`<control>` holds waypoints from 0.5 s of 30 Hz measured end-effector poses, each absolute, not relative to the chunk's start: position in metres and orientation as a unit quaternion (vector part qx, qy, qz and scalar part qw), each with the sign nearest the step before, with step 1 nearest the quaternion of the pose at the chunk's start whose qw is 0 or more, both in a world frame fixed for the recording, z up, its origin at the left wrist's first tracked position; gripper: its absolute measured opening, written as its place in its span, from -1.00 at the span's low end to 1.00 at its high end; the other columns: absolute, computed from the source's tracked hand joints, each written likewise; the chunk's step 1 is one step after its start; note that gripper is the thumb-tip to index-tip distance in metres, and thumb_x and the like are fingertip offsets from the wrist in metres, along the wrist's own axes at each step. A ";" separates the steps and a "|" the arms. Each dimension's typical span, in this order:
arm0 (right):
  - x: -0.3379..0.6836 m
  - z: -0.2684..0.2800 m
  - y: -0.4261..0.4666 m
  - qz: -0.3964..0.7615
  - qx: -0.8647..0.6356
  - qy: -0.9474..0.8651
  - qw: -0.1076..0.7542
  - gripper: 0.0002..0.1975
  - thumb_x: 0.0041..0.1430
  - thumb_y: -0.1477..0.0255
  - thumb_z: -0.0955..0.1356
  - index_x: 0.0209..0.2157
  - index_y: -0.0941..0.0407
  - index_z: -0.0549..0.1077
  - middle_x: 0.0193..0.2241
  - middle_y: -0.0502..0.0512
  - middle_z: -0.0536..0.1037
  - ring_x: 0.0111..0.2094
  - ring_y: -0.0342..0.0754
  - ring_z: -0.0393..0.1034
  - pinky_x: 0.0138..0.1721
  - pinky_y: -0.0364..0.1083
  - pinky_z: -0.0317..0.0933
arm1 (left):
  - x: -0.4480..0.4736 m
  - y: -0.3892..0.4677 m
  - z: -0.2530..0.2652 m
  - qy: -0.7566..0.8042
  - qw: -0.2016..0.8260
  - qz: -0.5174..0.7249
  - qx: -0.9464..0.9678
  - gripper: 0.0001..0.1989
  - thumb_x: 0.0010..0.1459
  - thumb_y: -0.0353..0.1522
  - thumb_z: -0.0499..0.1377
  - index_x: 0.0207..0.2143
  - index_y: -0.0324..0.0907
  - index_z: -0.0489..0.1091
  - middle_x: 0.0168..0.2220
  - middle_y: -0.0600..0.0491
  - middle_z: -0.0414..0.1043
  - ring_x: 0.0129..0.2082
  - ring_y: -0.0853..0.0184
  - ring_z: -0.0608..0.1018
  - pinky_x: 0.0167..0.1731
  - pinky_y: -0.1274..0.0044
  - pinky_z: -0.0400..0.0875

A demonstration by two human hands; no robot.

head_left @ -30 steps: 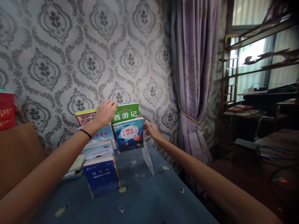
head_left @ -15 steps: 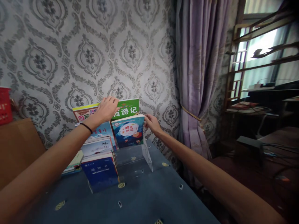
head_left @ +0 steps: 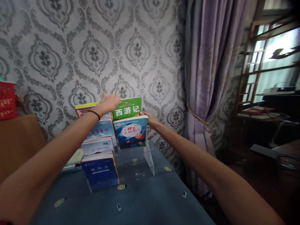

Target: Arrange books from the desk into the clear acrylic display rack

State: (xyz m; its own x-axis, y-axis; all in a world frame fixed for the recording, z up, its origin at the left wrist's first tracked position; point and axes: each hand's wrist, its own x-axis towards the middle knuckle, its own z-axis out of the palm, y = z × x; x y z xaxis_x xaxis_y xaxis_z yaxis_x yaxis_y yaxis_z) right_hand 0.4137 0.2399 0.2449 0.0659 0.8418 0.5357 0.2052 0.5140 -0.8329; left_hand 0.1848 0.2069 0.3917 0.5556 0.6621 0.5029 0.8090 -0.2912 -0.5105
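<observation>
A green picture book (head_left: 127,109) stands upright at the back of a clear stepped rack (head_left: 149,157). My left hand (head_left: 110,103) is at its upper left corner, fingers bent over the edge, the tips partly hidden. My right hand (head_left: 150,120) is at its lower right edge, a fingertip showing in front of the green cover and the other fingers hidden. In front of it stands a blue picture book (head_left: 131,132), close to my right hand. In the left column are a light-blue book (head_left: 100,129), a pale book (head_left: 98,147) and a dark-blue booklet (head_left: 100,173).
Small books (head_left: 74,158) lie stacked left of the rack, by a cardboard box (head_left: 21,143) and a red basket (head_left: 8,101). A blue patterned cloth (head_left: 140,203) covers the table. Behind is a papered wall (head_left: 93,56); a purple curtain (head_left: 206,78) hangs right.
My right hand has moved inward, from the blue book's right edge to the green book's edge behind it. My left hand stays at the green book's top corner. The view has shifted slightly.
</observation>
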 end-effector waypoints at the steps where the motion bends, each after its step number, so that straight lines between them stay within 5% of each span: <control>1: 0.412 0.245 0.244 0.276 -0.409 -0.629 0.601 -0.61 0.31 0.13 0.28 -0.43 0.14 0.43 -0.56 0.02 0.54 -0.53 -0.13 0.33 -0.50 -0.19 0.24 | 0.186 0.210 0.393 -0.465 0.370 -0.100 -0.798 -0.67 0.37 -0.27 -0.04 -0.06 -0.21 0.47 -0.10 -0.24 0.57 -0.03 0.04 0.56 0.06 0.13 0.30; 6: 0.411 0.244 0.258 0.295 -0.387 -0.622 0.613 -0.64 0.28 0.14 0.32 -0.43 0.14 0.41 -0.53 0.02 0.54 -0.46 -0.10 0.35 -0.43 -0.17 0.24 | 0.190 0.218 0.396 -0.498 0.328 -0.111 -0.795 -0.64 0.36 -0.29 -0.04 -0.02 -0.22 0.49 -0.02 -0.25 0.54 0.01 0.00 0.53 0.07 0.08 0.29; 15: 0.419 0.233 0.258 0.282 -0.375 -0.625 0.624 -0.47 0.05 -0.12 0.37 -0.44 0.11 0.46 -0.52 0.02 0.56 -0.46 -0.05 0.39 -0.43 -0.13 0.26 | 0.179 0.226 0.410 -0.423 0.274 -0.076 -0.860 -0.61 0.35 -0.20 -0.07 -0.10 -0.18 0.49 -0.18 -0.11 0.57 -0.13 0.18 0.55 -0.13 0.47 0.36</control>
State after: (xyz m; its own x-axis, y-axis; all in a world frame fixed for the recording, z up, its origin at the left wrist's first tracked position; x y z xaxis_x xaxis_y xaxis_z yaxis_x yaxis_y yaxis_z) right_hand 0.4190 0.2585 0.2331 0.0592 0.8204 0.5687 0.1165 0.5601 -0.8202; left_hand 0.1794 0.2259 0.4095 0.6305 0.6859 0.3634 0.7697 -0.4919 -0.4069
